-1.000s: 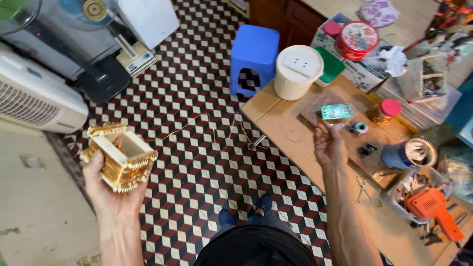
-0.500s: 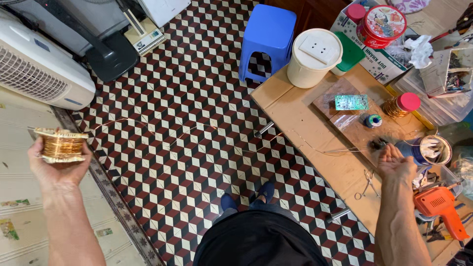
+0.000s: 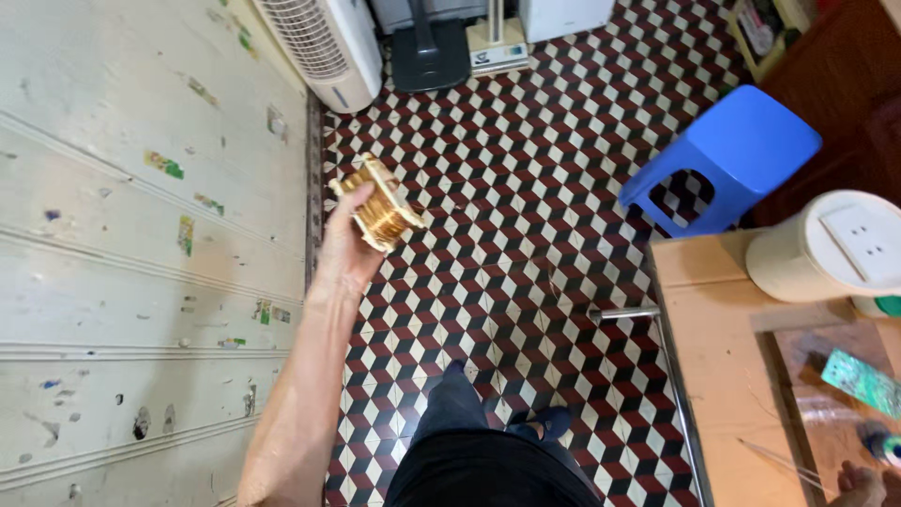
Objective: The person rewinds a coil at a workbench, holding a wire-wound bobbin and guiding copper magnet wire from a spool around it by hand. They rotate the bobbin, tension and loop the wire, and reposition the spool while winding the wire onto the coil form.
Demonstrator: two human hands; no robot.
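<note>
One coil of copper wire [image 3: 380, 208] sits gripped in your left hand [image 3: 349, 246], raised over the checkered floor [image 3: 526, 225] near the left wall. Your right hand [image 3: 862, 483] barely shows at the workbench [image 3: 723, 376] corner; its grip cannot be told.

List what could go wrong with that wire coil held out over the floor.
1. The left hand holds the copper wire coil out over the hard tiled floor, gripping it only from below; a slip would likely drop it and might bend its frame.
2. The right hand is barely in view at the wooden table, so any wire stretched between them could snag the blue stool.
</note>
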